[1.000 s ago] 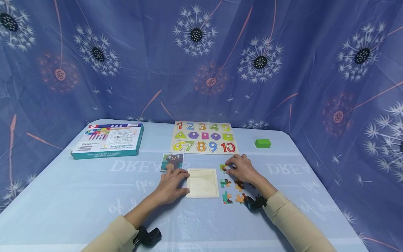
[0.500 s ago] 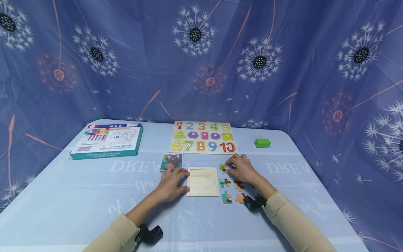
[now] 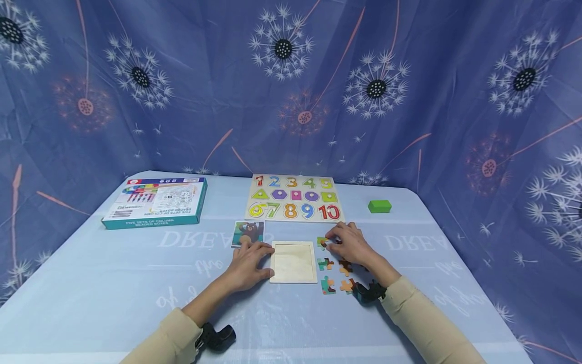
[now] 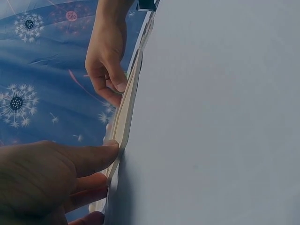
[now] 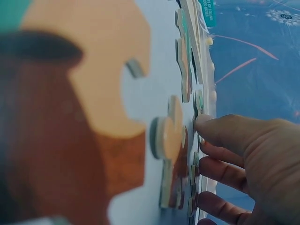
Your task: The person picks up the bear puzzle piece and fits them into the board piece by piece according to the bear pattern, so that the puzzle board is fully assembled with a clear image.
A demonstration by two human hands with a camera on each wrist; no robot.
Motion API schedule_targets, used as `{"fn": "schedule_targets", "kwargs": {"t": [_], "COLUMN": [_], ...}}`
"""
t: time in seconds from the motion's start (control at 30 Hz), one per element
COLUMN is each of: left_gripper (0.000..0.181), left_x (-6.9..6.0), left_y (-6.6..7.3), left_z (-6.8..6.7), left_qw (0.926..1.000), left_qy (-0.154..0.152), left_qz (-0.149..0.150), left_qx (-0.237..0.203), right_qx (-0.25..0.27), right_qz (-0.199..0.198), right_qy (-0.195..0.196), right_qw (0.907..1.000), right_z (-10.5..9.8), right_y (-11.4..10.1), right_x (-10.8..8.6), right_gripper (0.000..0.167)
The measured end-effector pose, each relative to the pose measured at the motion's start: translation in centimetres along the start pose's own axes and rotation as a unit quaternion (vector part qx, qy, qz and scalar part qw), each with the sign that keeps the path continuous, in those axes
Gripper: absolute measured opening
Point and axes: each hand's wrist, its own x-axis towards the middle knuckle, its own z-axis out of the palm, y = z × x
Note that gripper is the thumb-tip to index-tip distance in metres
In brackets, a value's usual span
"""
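In the head view a shallow square wooden tray lies at the middle of the table. Against its left edge rests my left hand, thumb and fingertips touching the rim; the left wrist view shows the thumb on that edge. My right hand is over the far row of jigsaw pieces, fingertips down at a green-and-brown piece and partly covering others. Nearer pieces include a teal piece and an orange-and-brown piece. Behind the left hand lies a bear picture, partly covered by its fingers.
A number and shape board lies at the back. A green block sits at the back right, and a flat teal-and-white box at the back left. A patterned blue curtain encloses the table's far side.
The tray has shifted slightly away from me and sits a little straighter, with my left hand on its edge. My right hand has stayed in place over the pieces.
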Motion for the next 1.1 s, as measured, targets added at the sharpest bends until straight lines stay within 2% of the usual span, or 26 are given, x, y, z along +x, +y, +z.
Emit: {"fn": "schedule_targets", "kwargs": {"t": [0.33, 0.83, 1.1], "left_gripper": [0.047, 0.048, 0.047], "left_x": [0.0, 0.0, 0.1], "left_y": [0.1, -0.1, -0.1], "left_z": [0.0, 0.2, 0.2], "left_qw": [1.0000, 0.9999, 0.9998], "left_qy": [0.006, 0.006, 0.009], "left_qz": [-0.003, -0.011, -0.012], "left_qx": [-0.004, -0.011, -0.014], "right_qx": [0.018, 0.044, 0.053], "right_qz": [0.003, -0.045, -0.092], "right_qy": [-0.002, 0.014, 0.020], "right_qw": [0.9998, 0.9979, 0.9942], "right_z": [-0.3, -1.6, -1.6], "right_y": [-0.3, -2.3, -4.0], "right_x": [0.0, -0.8, -1.1], "right_gripper": [0.024, 0.022, 0.023]}}
